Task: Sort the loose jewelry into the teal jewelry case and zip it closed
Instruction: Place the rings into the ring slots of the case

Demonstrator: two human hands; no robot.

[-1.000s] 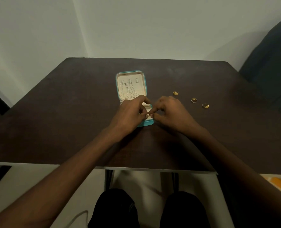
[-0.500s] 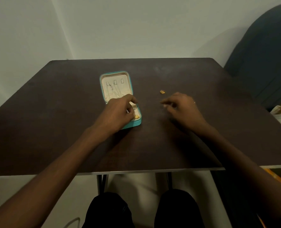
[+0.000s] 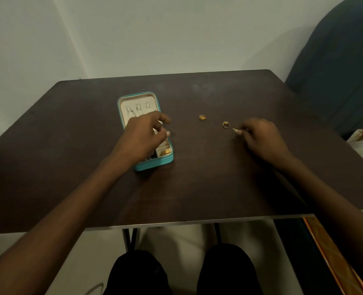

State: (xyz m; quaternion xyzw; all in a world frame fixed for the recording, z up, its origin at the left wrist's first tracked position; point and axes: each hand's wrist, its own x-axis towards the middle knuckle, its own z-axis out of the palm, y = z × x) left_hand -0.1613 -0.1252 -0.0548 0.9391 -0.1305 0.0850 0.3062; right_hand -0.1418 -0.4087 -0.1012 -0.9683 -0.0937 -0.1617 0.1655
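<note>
dark table (image 3: 197, 177) | 1 open teal case (image 3: 155, 165) | 2 loose rings | left hand (image 3: 143, 136) loosely curled, empty | right hand (image 3: 261, 138) pinching 1 ring (image 3: 236, 130)

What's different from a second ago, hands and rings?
The right hand left the case and reached right to the loose rings; it now pinches the nearest ring. The left hand stayed over the open case. Two rings lie where they were on the table.
</note>
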